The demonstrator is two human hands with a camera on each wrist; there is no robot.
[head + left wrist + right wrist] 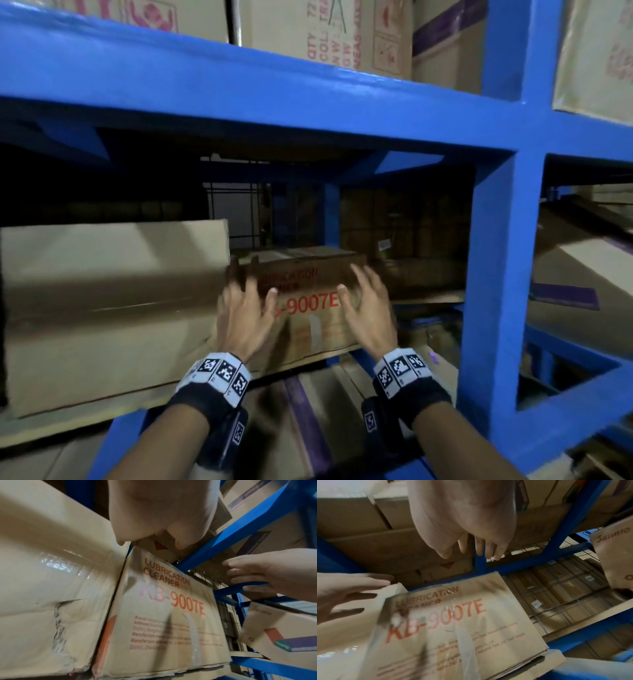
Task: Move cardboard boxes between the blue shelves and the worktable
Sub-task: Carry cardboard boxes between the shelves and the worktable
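A small cardboard box [308,308] printed "LUBRICATION CLEANER KB-9007E" in red sits on the middle level of the blue shelves [496,274]. Its printed front [168,615] [453,626] faces me. My left hand [245,308] hovers with spread fingers at the box's left front corner. My right hand [366,308] hovers with spread fingers at its right front corner. Neither hand grips the box; whether fingertips touch it is unclear. In the left wrist view my right hand [274,574] hangs beside the box, apart from it.
A large plain cardboard box [109,308] stands tight against the small box's left side. More boxes fill the shelf above [325,31] and the bay to the right [582,267]. A tilted printed carton [274,632] leans at the right. A wire mesh backs the shelf.
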